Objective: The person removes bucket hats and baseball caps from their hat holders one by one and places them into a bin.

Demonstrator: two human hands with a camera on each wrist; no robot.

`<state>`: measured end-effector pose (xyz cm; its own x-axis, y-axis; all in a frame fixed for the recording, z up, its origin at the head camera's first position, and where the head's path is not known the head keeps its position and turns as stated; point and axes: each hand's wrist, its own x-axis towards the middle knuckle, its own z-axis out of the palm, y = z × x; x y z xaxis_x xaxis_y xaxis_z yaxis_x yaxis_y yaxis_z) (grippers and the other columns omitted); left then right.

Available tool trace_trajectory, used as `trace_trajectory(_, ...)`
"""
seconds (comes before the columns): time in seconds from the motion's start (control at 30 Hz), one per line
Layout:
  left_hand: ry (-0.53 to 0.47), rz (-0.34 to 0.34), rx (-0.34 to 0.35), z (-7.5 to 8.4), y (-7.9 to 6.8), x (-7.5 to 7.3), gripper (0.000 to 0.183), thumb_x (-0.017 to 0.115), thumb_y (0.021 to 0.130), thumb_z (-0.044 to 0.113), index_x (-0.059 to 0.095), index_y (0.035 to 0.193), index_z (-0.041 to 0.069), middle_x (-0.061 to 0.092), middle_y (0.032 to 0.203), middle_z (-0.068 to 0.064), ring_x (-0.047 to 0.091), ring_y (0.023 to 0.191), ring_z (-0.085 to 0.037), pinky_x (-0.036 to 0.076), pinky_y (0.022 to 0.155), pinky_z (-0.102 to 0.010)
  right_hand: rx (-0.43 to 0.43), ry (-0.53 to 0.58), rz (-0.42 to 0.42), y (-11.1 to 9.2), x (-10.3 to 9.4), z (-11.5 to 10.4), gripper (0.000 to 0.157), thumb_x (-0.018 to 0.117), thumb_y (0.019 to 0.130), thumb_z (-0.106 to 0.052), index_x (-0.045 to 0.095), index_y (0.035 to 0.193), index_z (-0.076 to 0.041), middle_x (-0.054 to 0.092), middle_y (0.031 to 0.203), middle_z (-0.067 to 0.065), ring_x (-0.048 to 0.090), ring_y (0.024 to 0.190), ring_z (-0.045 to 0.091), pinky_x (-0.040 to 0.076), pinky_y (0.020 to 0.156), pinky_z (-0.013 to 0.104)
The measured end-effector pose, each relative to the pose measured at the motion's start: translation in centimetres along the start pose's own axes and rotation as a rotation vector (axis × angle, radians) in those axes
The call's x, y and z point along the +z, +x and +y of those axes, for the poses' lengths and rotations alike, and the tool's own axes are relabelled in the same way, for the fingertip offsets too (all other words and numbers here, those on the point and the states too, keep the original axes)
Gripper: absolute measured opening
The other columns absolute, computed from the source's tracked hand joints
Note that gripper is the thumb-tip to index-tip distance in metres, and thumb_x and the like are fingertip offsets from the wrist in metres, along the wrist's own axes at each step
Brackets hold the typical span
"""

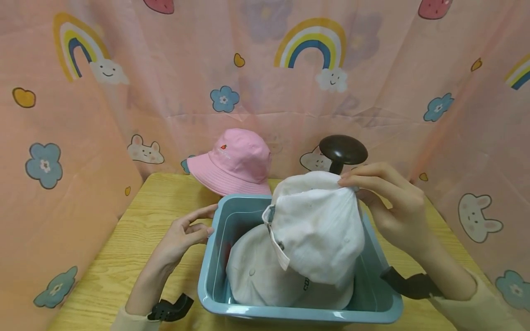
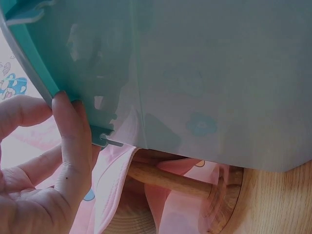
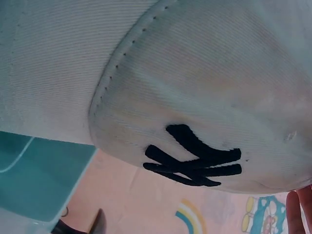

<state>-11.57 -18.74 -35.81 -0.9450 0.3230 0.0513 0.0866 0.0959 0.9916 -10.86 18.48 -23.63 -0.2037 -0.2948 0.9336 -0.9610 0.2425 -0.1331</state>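
White cap [image 1: 319, 234] was off the floor of the blue bin [image 1: 298, 314], above its right half. Leftmost, left hand [image 1: 181, 235] pinched the bin's rim between thumb and fingers. Next, behind the bin, pink bucket hat [image 1: 240, 161] at the back of the table [image 1: 141, 230], apparently over a wooden stand [image 2: 170, 180]; judged likely dealt with. In the bin, second cap [image 1: 256, 271] lay crown up, so at least that one seemed left to handle. Farther right, dark stand [image 1: 343, 149] with its round top uncovered, seemingly not yet used. Rightmost, right hand [image 1: 398, 209] had thumb and fingertips clamped on the white cap's edge; its transfer looked unfinished, direction in or out not certain.
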Motion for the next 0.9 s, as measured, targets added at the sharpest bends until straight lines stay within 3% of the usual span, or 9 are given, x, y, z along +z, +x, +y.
trace_trajectory(0.27,-0.003,-0.001,0.003,-0.1,0.0,0.0,0.054,0.060,0.093,0.010,0.043,0.143,0.005,0.047,0.128,-0.013,0.068,0.084,-0.007,0.057,0.079,-0.031,0.016,-0.024,-0.052,-0.2,0.2,-0.2,0.024,0.054,0.096,-0.008,0.071,0.088,0.007,0.066,0.088,0.013,0.063,0.096,0.009,0.045,0.079,0.009)
trace_trajectory(0.43,-0.001,-0.001,0.001,-0.1,0.1,0.1,0.054,0.060,0.093,0.011,0.043,0.143,0.005,0.047,0.129,-0.014,0.068,0.084,-0.007,0.057,0.079,-0.031,0.003,-0.041,-0.137,-0.5,0.3,0.0,0.027,0.044,0.090,0.003,0.071,0.090,0.005,0.066,0.089,0.013,0.060,0.093,0.010,0.045,0.076,0.008)
trace_trajectory(0.67,0.000,-0.007,0.017,0.0,0.1,0.1,0.054,0.061,0.093,0.010,0.043,0.143,0.002,0.048,0.126,-0.011,0.068,0.083,-0.007,0.057,0.078,-0.031,-0.048,-0.046,-0.245,-0.6,0.6,0.5,0.032,0.043,0.100,-0.010,0.072,0.094,0.002,0.066,0.093,0.012,0.058,0.089,0.011,0.040,0.068,0.010)
trace_trajectory(0.9,0.007,-0.010,0.035,0.1,0.1,0.2,0.052,0.059,0.093,0.009,0.043,0.142,0.000,0.045,0.128,-0.023,0.068,0.084,-0.008,0.057,0.078,-0.031,-0.111,-0.013,-0.392,0.0,0.9,0.9,0.027,0.044,0.100,-0.008,0.070,0.103,0.000,0.065,0.098,0.008,0.058,0.091,0.012,0.043,0.070,0.013)
